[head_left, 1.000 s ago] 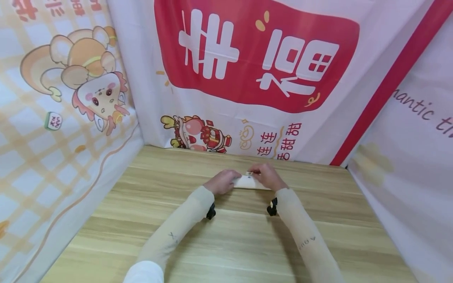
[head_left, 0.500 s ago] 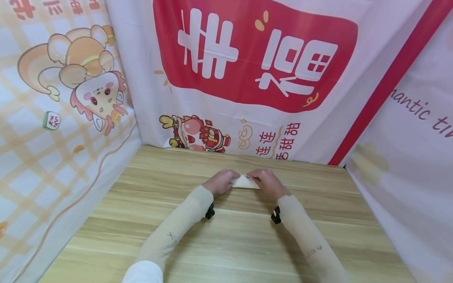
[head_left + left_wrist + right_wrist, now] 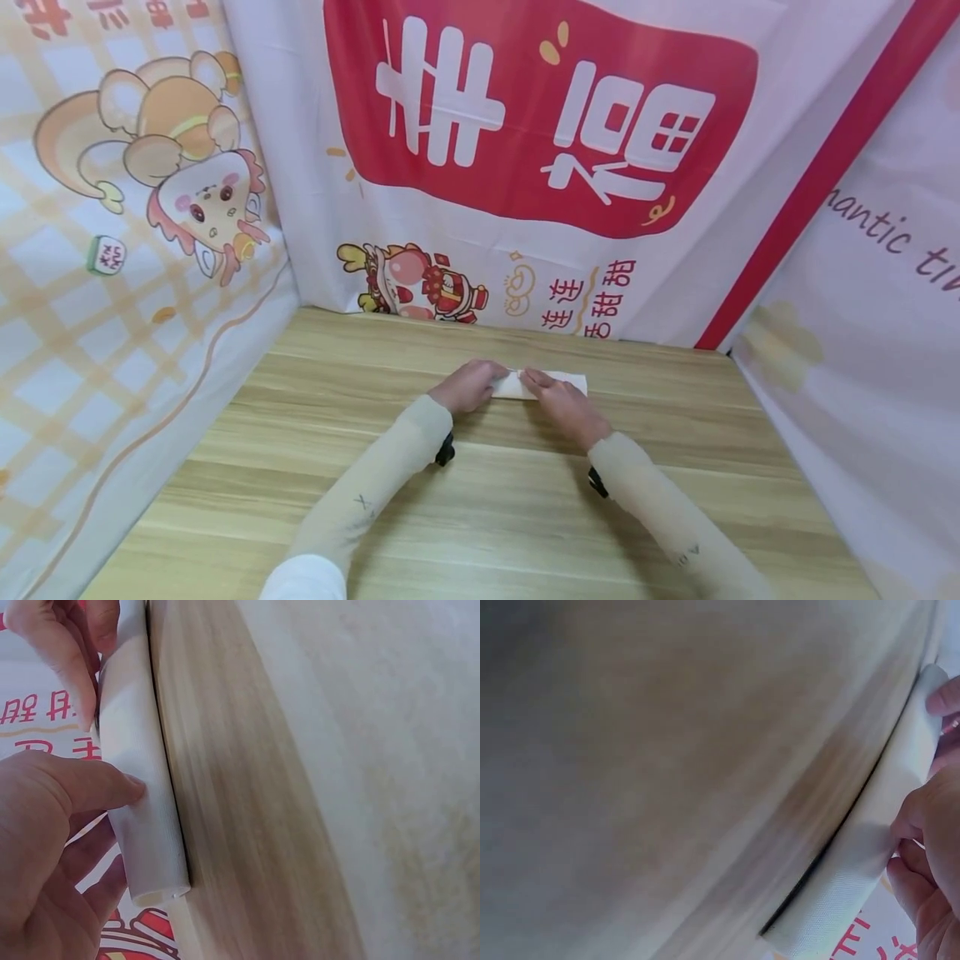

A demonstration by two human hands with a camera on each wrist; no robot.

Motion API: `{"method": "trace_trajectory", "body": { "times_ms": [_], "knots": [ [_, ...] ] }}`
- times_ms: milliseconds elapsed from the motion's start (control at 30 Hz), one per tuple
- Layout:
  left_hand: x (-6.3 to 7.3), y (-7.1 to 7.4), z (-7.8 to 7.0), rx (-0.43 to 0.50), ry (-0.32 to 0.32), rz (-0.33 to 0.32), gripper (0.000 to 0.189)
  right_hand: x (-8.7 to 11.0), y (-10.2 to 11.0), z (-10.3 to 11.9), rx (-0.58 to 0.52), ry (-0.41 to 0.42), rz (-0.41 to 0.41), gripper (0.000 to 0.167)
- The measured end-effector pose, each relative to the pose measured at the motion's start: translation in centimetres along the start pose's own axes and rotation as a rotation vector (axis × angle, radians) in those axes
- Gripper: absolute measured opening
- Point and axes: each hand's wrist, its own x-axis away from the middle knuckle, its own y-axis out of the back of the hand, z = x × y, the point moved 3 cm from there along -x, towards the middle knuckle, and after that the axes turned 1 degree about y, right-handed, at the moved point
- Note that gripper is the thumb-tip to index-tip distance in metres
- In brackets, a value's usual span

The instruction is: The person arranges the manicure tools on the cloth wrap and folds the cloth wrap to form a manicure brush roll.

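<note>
A white roll of finely textured material (image 3: 570, 381) lies lengthwise on the wooden table, near its back edge. In the left wrist view its near end is a hollow tube. My left hand (image 3: 468, 386) grips the left part, thumb (image 3: 112, 786) on top and fingers behind. Close beside it, my right hand (image 3: 558, 400) pinches the roll's back edge near the middle. The right wrist view shows this right hand (image 3: 930, 859) with thumb and fingers bent together at that edge; what lies between the fingertips is hidden. The roll's right end sticks out past the right hand.
The wooden tabletop (image 3: 480, 500) stretches toward me. Behind it hangs a white cloth with a red printed panel (image 3: 540, 117). Printed cloths stand at the left (image 3: 135, 333) and right (image 3: 862, 333). A small black device (image 3: 446, 450) sits under my left wrist.
My right hand has moved left, closer to the left hand, uncovering the roll's right end. A small dark mark on the roll is now covered. The left hand has stayed in place.
</note>
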Motion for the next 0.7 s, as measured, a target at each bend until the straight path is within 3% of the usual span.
{"method": "trace_trajectory", "body": {
  "times_ms": [367,533,700],
  "knots": [
    [0.06,-0.26,-0.10,0.010,-0.018,-0.029,0.044,0.73,-0.36,0.28,0.082,0.055,-0.042,0.066],
    [0.15,-0.26,0.18,0.021,-0.017,-0.026,0.044,0.84,-0.44,0.08,0.048,0.059,-0.026,0.073],
    [0.09,0.04,0.20,0.005,-0.008,-0.001,0.042,0.51,0.35,-0.41,-0.067,0.070,0.031,0.063]
  ]
}}
